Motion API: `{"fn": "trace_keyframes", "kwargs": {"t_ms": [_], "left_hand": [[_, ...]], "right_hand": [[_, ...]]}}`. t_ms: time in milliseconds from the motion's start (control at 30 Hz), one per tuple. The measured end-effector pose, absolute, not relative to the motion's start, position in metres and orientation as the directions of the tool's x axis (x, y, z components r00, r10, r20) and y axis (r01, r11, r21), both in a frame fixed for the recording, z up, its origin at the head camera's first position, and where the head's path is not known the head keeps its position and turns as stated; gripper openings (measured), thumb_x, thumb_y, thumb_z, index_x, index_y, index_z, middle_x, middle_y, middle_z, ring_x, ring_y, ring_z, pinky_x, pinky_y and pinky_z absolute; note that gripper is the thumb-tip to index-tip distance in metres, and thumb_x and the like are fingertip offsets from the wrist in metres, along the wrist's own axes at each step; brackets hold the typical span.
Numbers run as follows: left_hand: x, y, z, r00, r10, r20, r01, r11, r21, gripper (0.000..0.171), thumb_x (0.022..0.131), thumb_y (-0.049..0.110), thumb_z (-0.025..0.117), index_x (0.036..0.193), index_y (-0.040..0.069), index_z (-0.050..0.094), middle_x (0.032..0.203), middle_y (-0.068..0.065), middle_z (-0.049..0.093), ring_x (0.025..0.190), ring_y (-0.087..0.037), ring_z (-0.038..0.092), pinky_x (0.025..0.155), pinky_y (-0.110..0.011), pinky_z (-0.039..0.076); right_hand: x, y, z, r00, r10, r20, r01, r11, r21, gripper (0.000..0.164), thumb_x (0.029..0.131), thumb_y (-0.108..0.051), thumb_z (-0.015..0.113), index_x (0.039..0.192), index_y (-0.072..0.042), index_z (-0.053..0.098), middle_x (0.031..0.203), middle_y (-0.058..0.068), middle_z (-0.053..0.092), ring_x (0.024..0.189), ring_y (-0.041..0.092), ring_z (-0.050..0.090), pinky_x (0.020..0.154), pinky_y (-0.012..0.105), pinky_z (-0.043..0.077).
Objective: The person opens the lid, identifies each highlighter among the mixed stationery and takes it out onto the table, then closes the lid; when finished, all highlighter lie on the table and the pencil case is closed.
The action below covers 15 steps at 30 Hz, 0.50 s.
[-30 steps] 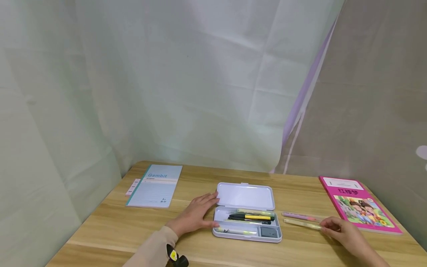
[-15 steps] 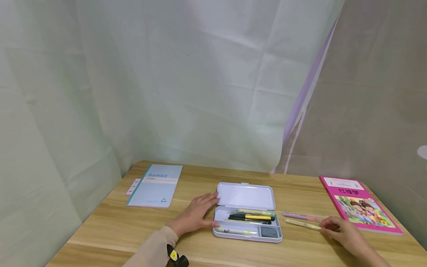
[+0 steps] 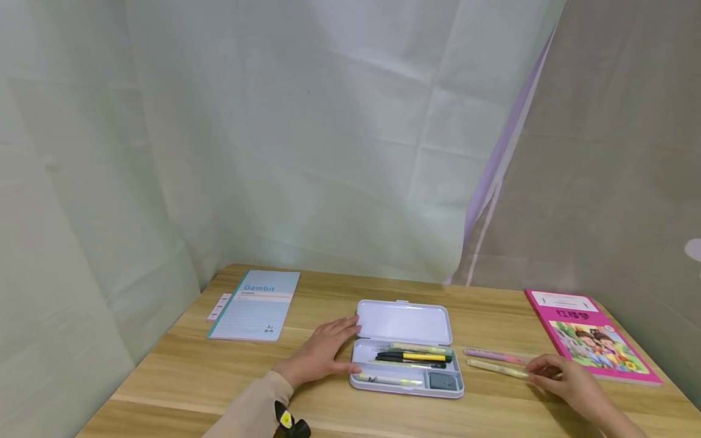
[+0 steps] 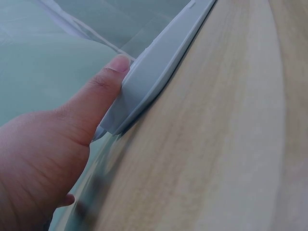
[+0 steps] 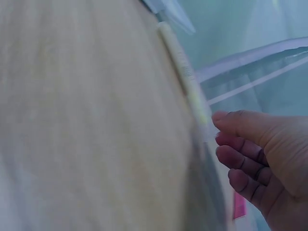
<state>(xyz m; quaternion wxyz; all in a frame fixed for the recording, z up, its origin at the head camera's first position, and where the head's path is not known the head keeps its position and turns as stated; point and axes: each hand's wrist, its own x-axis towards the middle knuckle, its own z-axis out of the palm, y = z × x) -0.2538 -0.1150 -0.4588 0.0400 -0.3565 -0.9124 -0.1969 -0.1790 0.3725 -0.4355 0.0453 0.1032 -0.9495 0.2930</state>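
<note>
A white pencil case [image 3: 405, 392] lies with its lid up on the table. Several pens and a black and yellow pen [image 3: 418, 357] are inside, beside a dark grey block [image 3: 442, 381] in the front right compartment. My left hand [image 3: 320, 356] rests at the case's left side, fingers fairly straight, thumb on the front left rim; the left wrist view shows the thumb [image 4: 103, 86] touching the rim. My right hand [image 3: 569, 386] pinches the right end of a pale yellow pen [image 3: 495, 367] on the table; its tip is partly hidden. Just behind lies a pink and purple pen [image 3: 493, 355].
A light blue notebook [image 3: 254, 310] lies at the left, over a small pink tabbed item [image 3: 218, 307]. A pink book [image 3: 591, 340] lies at the right, behind my right hand. Pale curtains [image 3: 328, 152] hang behind the wooden table [image 3: 181, 377].
My right hand shifts very slightly at the end of the yellow pen. The left hand, the case and the other things stay in place.
</note>
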Motion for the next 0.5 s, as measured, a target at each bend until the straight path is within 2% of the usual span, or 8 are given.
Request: {"fn": "trace_keyframes", "kwargs": {"t_ms": [233, 500], "left_hand": [[-0.254, -0.115, -0.458, -0.739, 0.638, 0.217, 0.67, 0.664, 0.33, 0.082, 0.082, 0.06, 0.063, 0.145, 0.011, 0.042, 0.156, -0.008, 0.034, 0.141, -0.035, 0.035, 0.114, -0.054, 0.03], [-0.253, -0.116, -0.458, -0.74, 0.636, 0.221, 0.669, 0.661, 0.339, 0.082, 0.083, 0.06, 0.063, 0.145, 0.01, 0.042, 0.156, -0.01, 0.034, 0.141, -0.036, 0.035, 0.114, -0.055, 0.03]], "right_hand": [[-0.179, 0.371, -0.42, -0.968, -0.142, 0.209, -0.232, 0.823, -0.519, 0.011, 0.085, -0.015, 0.072, 0.093, -0.008, 0.069, 0.08, -0.014, 0.065, 0.069, -0.009, 0.052, 0.058, 0.019, 0.049], [-0.182, 0.362, -0.399, -0.937, -0.185, 0.295, -0.312, 0.821, -0.477, 0.009, 0.084, -0.012, 0.073, 0.091, -0.008, 0.068, 0.078, -0.018, 0.064, 0.068, -0.009, 0.052, 0.057, 0.018, 0.046]]}}
